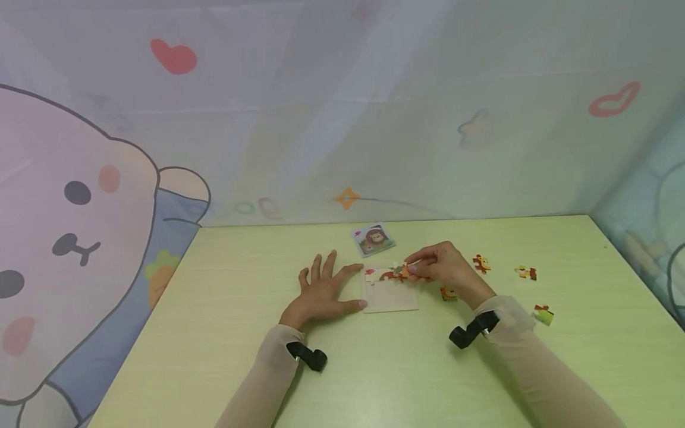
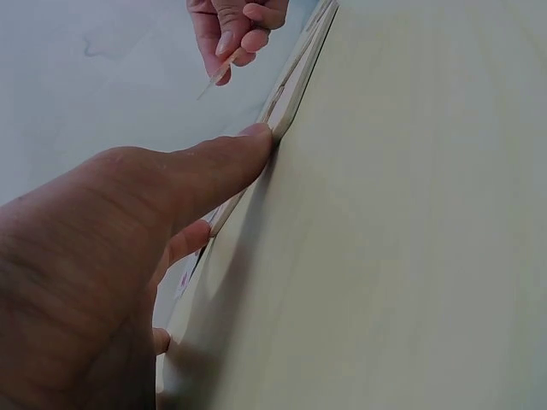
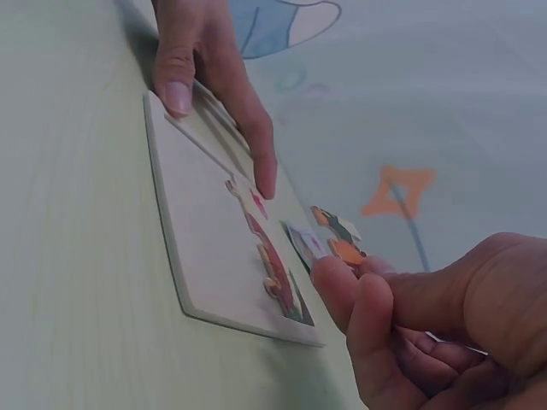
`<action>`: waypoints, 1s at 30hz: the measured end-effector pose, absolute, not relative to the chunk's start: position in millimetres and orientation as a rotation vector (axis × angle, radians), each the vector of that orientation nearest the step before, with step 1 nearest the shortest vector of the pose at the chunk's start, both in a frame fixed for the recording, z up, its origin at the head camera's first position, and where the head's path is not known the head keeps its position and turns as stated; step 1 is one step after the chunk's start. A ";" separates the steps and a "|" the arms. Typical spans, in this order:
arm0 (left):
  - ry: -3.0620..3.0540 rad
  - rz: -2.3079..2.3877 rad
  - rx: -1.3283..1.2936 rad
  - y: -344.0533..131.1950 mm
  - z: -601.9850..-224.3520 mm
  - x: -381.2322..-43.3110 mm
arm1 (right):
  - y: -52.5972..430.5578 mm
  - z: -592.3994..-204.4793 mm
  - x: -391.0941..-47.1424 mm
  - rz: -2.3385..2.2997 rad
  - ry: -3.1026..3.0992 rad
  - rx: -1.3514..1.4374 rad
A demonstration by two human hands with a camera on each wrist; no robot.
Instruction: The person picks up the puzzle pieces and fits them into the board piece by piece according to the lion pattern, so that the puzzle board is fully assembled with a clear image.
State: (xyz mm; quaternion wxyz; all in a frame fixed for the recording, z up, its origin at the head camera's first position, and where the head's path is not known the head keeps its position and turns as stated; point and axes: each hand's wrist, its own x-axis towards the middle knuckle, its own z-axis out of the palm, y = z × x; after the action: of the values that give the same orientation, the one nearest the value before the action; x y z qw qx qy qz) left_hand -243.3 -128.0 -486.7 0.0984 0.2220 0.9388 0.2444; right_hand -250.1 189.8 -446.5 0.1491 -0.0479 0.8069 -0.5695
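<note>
A pale puzzle tray (image 1: pixel 390 300) (image 3: pixel 205 248) (image 2: pixel 291 94) lies flat on the green table, with a few pieces set along its far edge. My left hand (image 1: pixel 321 291) lies open beside it, thumb (image 2: pixel 214 162) and index finger (image 3: pixel 261 162) steadying its left side. My right hand (image 1: pixel 441 267) (image 3: pixel 427 316) pinches an orange puzzle piece (image 1: pixel 401 271) (image 3: pixel 338 239) (image 2: pixel 218 73) just above the tray's far right corner.
A lion picture card (image 1: pixel 373 239) lies beyond the tray. Loose puzzle pieces lie to the right: one (image 1: pixel 448 293) by my right wrist, others (image 1: pixel 481 263) (image 1: pixel 527 273) (image 1: pixel 543 315) farther out. A cartoon-printed curtain backs the table.
</note>
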 end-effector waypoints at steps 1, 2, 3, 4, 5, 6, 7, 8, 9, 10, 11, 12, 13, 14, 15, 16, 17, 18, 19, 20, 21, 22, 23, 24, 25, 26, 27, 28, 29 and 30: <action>2.779 0.718 0.652 -127.9 -486.7 -243.5 | 188.4 -447.1 -250.0 -1.634 2.318 -0.142; 2.781 0.713 0.648 -127.9 -487.3 -244.1 | 187.0 -447.9 -250.0 -1.635 2.312 -0.147; 2.782 0.706 0.643 -127.7 -488.7 -245.0 | 185.3 -448.5 -249.8 -1.642 2.299 -0.147; 2.782 0.696 0.637 -127.5 -489.8 -245.7 | 183.6 -449.4 -249.6 -1.656 2.280 -0.149; 2.782 0.689 0.630 -127.3 -490.1 -246.2 | 181.7 -450.2 -249.4 -1.670 2.262 -0.148; 2.781 0.686 0.623 -127.3 -490.7 -246.8 | 179.8 -451.0 -249.2 -1.681 2.246 -0.154; 2.779 0.684 0.619 -127.3 -491.1 -247.3 | 178.0 -451.9 -249.1 -1.683 2.239 -0.159; 2.776 0.684 0.615 -127.3 -491.5 -247.7 | 176.0 -452.8 -249.2 -1.682 2.236 -0.168; 2.773 0.683 0.609 -127.2 -491.6 -248.1 | 173.9 -453.6 -249.4 -1.681 2.235 -0.174; 2.773 0.684 0.607 -127.2 -491.8 -248.3 | 172.0 -454.3 -249.6 -1.671 2.247 -0.184; 2.772 0.687 0.606 -127.2 -491.9 -248.5 | 170.0 -455.0 -249.9 -1.660 2.259 -0.190; 2.771 0.688 0.607 -127.1 -491.6 -248.4 | 168.1 -455.4 -250.0 -1.651 2.267 -0.203; 2.770 0.689 0.609 -127.0 -491.3 -248.3 | 166.1 -455.9 -250.4 -1.643 2.273 -0.210; 2.771 0.688 0.611 -127.0 -491.0 -248.2 | 164.1 -456.5 -250.7 -1.638 2.277 -0.216; 2.770 0.686 0.612 -126.7 -490.5 -247.9 | 162.3 -456.8 -250.7 -1.634 2.277 -0.219; 2.769 0.687 0.613 -126.5 -489.8 -247.5 | 160.3 -457.3 -250.6 -1.630 2.276 -0.223; 2.766 0.688 0.613 -126.3 -489.3 -247.3 | 158.2 -457.7 -250.5 -1.634 2.268 -0.227; 2.767 0.689 0.616 -126.2 -487.8 -246.5 | 156.0 -458.1 -250.3 -1.635 2.260 -0.226; 2.768 0.690 0.617 -126.0 -486.4 -245.7 | 154.0 -458.6 -250.0 -1.635 2.255 -0.222; 2.771 0.690 0.619 -125.9 -485.1 -245.0 | 152.0 -458.9 -249.5 -1.636 2.250 -0.212; 2.772 0.692 0.619 -125.6 -483.6 -244.4 | 149.8 -459.3 -249.1 -1.635 2.247 -0.203; 2.773 0.690 0.621 -125.4 -483.1 -244.1 | 147.6 -459.8 -248.9 -1.633 2.248 -0.192; 2.773 0.690 0.622 -125.2 -482.5 -243.8 | 145.5 -460.0 -248.5 -1.631 2.249 -0.182; 2.774 0.687 0.620 -125.1 -481.7 -243.3 | 143.3 -460.3 -247.9 -1.624 2.256 -0.170; 2.774 0.686 0.617 -124.8 -481.9 -243.5 | 141.5 -460.7 -247.4 -1.615 2.266 -0.161; 2.772 0.683 0.616 -124.6 -482.3 -243.6 | 139.5 -461.3 -246.9 -1.609 2.275 -0.147; 2.772 0.685 0.615 -124.3 -482.3 -243.5 | 137.6 -462.1 -246.5 -1.602 2.284 -0.142; 2.772 0.685 0.614 -124.1 -482.6 -243.5 | 135.8 -462.7 -245.9 -1.598 2.293 -0.136; 2.772 0.693 0.617 -124.0 -482.7 -243.1 | 134.5 -463.4 -245.2 -1.595 2.303 -0.134; 2.775 0.695 0.619 -123.9 -482.5 -242.8 | 133.2 -464.4 -244.6 -1.590 2.316 -0.124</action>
State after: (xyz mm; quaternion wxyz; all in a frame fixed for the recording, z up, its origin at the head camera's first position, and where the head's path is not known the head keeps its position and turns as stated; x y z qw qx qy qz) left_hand -242.8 -123.9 -482.5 0.1072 0.2102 0.9427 0.2360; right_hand -244.6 133.2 -464.4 0.1642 -0.0435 0.8124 -0.5579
